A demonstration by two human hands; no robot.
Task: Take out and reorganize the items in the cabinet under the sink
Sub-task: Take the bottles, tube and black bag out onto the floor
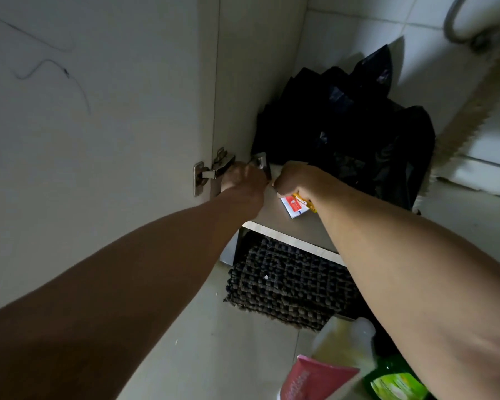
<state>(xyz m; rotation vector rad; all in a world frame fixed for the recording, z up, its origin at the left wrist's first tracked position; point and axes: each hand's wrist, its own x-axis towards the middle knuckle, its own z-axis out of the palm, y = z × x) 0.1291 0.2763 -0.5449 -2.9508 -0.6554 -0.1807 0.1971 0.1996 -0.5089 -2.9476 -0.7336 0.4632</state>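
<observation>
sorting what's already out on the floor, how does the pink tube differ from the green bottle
The pink tube is opaque pink with white lettering; the green bottle is glossy, see-through green with a pale label. The pink tube lies closer to the left, the green bottle right, partly behind the right forearm. Both sit outside the cabinet, cut off by the frame's bottom edge.

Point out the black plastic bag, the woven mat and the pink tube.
black plastic bag (pixel 358 125): head view, middle of its crumpled body.
woven mat (pixel 286 284): head view, centre of its knobbly weave.
pink tube (pixel 309 376): head view, on its flat body.

A dark woven mat (pixel 289 284) lies on the pale floor (pixel 214 356).
</observation>
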